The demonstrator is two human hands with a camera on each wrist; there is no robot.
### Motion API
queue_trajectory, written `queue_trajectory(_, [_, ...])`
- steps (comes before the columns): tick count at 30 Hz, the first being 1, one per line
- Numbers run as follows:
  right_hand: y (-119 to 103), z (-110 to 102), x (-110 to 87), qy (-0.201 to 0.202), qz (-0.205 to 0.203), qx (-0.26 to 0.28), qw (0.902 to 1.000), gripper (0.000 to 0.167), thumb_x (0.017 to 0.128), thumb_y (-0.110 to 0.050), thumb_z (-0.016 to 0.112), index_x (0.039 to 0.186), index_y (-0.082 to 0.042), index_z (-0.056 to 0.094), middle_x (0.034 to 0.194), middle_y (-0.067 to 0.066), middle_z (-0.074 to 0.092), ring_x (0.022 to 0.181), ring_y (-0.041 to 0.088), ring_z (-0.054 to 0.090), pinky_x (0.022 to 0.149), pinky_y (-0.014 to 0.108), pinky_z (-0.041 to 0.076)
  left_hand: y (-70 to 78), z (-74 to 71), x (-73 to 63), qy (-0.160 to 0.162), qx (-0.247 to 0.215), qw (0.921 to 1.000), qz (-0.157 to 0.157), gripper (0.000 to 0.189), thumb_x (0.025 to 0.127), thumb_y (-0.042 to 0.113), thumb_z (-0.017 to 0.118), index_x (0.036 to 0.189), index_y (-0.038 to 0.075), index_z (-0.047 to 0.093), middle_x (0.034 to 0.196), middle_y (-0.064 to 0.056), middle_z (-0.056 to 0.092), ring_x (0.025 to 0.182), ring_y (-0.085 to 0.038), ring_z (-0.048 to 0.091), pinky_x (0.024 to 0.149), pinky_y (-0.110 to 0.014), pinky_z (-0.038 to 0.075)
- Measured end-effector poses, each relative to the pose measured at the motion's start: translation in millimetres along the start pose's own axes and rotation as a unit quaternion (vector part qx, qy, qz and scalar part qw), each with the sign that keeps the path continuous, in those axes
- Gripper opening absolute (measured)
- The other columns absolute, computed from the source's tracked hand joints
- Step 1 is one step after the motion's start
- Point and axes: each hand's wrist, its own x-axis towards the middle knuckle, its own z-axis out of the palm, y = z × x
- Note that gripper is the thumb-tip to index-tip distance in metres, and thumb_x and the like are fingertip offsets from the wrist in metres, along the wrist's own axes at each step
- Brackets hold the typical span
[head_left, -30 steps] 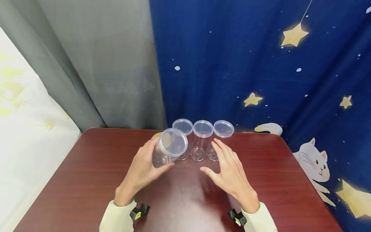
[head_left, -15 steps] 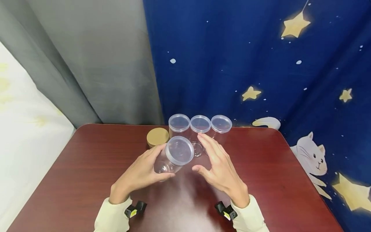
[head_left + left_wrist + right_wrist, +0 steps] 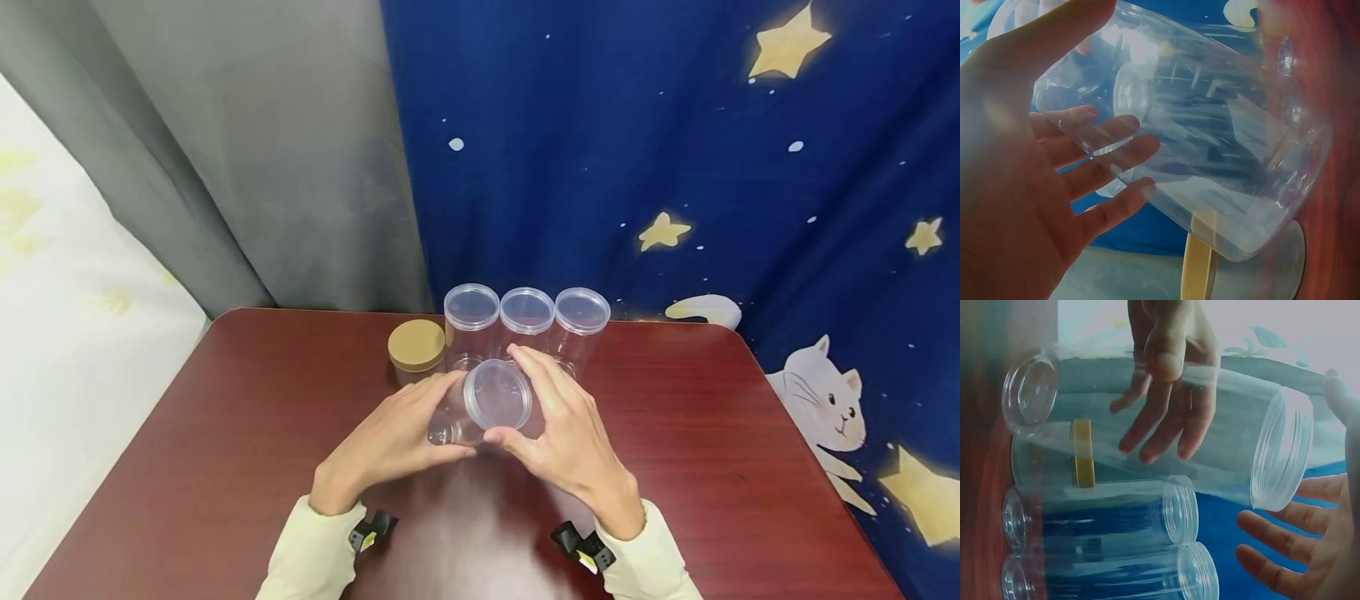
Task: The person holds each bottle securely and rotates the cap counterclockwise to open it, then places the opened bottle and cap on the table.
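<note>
A tall clear plastic jar (image 3: 452, 423) with a translucent screw lid (image 3: 498, 395) is held tilted above the table, its lid end toward the right. My left hand (image 3: 393, 442) grips its body; in the right wrist view the left fingers (image 3: 1154, 428) spread along the clear wall. Around the lid end hovers my right hand (image 3: 566, 433), thumb on the near side and fingers on the far side. The right wrist view shows those right fingers (image 3: 1279, 544) loosely extended beside the lid; whether any touches it is hard to tell. Nothing shows inside the jar.
Behind the hands stand three clear lidded jars in a row: left (image 3: 471, 310), middle (image 3: 527, 312) and right (image 3: 582, 312). A shorter jar with a gold lid (image 3: 416, 345) is at their left. The red-brown table (image 3: 262, 417) ends at grey and blue curtains (image 3: 525, 167).
The held jar has come away from the row, toward the middle and the right hand. My right hand has shifted left to the lid. The gold-lidded jar is now uncovered.
</note>
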Motion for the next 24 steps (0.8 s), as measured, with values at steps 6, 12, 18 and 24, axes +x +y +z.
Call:
queue_trajectory(6, [1,4,0.7,-0.013,0.023,0.015,0.9995,0.084,0.081,-0.067,0.066,0.144,-0.014,0.049,0.139,0.004,0.056,0.12,0.02,0.059,0.093,0.041,0.053,-0.3,3.3,4.1,-0.008,0.018,0.9998,0.002,0.086,0.076,0.053,0.08,0.143,0.012,0.047,0.139,-0.004,0.057,0.125,-0.016,0.055,0.107,-0.042,0.043])
queue_trajectory(12, [4,10,-0.9,-0.019,0.036,0.015,0.9991,0.084,0.077,-0.06,0.076,0.143,-0.014,0.051,0.136,0.003,0.057,0.115,0.019,0.061,0.089,0.039,0.054,-2.3,5.1,4.3,-0.007,0.02,0.9998,-0.001,0.084,0.076,0.053,0.08,0.142,0.013,0.047,0.136,-0.001,0.058,0.122,-0.013,0.056,0.106,-0.041,0.044])
queue_trajectory(18, [8,12,1.0,-0.019,0.043,0.021,0.9987,0.083,0.076,-0.057,0.079,0.142,-0.014,0.052,0.135,0.002,0.057,0.114,0.019,0.061,0.092,0.038,0.053,-3.0,5.6,7.8,0.003,0.016,0.9999,0.004,0.083,0.076,0.052,0.081,0.142,0.015,0.047,0.134,0.002,0.059,0.118,-0.012,0.057,0.104,-0.04,0.045])
queue_trajectory(24, [5,18,-0.6,-0.007,0.047,0.045,0.9978,0.08,0.076,-0.051,0.082,0.139,-0.012,0.054,0.133,0.003,0.058,0.113,0.021,0.062,0.092,0.037,0.053,-1.7,9.6,4.2,0.003,0.004,1.0,-0.007,0.09,0.077,0.049,0.081,0.147,0.011,0.04,0.138,-0.003,0.056,0.122,-0.013,0.055,0.102,-0.042,0.045])
